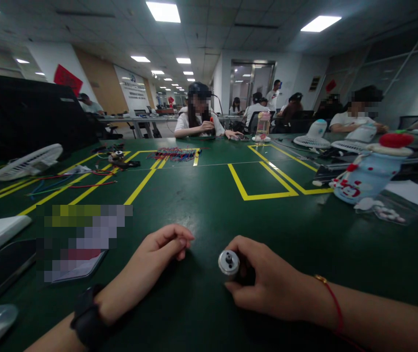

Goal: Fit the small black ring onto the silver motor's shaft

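Observation:
My right hand [267, 278] has its thumb and fingers wrapped round a small electric motor [228, 262], a silvery metal cylinder. The round end of the motor faces up, showing a short dark shaft in the centre and small holes beside it. Its lower part is hard to see in the shadow of the hand. To the left, my left hand [165, 247] rests near the green tabletop [201, 210] with its fingers curled in and the thumb against them. Nothing shows in that hand, and a gap separates it from the motor.
On the left lie a phone-like flat item [80, 264], loose wires [95, 185] and a white fan [29, 161]. Red and blue wires [177, 154] are bunched farther back. A light-blue bottle [370, 173] stands at right. Across the table sits a person [194, 122].

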{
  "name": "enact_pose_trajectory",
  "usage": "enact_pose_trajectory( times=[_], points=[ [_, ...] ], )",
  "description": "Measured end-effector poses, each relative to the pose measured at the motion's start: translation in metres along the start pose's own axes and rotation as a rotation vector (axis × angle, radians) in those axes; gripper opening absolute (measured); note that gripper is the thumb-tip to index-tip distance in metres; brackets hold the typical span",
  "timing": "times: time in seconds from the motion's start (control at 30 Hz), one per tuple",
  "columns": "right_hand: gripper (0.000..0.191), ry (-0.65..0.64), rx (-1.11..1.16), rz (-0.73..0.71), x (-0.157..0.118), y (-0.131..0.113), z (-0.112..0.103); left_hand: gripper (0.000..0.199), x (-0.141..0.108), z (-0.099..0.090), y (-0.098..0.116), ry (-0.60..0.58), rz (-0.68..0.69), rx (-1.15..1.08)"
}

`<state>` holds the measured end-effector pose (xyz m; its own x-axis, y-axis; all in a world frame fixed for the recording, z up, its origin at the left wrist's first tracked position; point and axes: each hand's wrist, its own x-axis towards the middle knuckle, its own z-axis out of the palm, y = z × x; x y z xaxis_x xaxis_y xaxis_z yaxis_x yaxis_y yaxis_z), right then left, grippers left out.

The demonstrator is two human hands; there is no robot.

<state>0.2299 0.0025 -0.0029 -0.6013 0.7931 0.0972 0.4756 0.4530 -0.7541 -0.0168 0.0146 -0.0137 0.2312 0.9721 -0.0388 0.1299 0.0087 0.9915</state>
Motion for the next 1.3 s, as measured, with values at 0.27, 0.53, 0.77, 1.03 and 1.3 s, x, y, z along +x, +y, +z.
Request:
enact_pose_trajectory(
  times=[0.27,0.53,0.77,1.03,1.3],
  points=[
    [0.026,0.004,0.003,-0.011,0.002,0.000,0.001,0.013,-0.006,0.015,0.012,-0.072,0.078,0.245],
    [0.024,0.008,-0.029,-0.035,0.003,0.004,0.003,0.018,-0.016,0.036,0.033,-0.149,0.223,0.305],
    [0.022,0.005,-0.053,-0.054,0.003,0.004,0.004,0.011,-0.012,0.045,0.034,-0.120,0.237,0.255],
    [0.026,0.012,-0.026,-0.046,0.002,0.001,0.001,0.012,-0.012,0.020,0.027,-0.048,0.207,0.351],
    [0.026,0.005,0.020,-0.027,0.001,0.003,0.003,0.011,-0.006,0.013,-0.001,-0.143,0.274,0.703]
  ],
)
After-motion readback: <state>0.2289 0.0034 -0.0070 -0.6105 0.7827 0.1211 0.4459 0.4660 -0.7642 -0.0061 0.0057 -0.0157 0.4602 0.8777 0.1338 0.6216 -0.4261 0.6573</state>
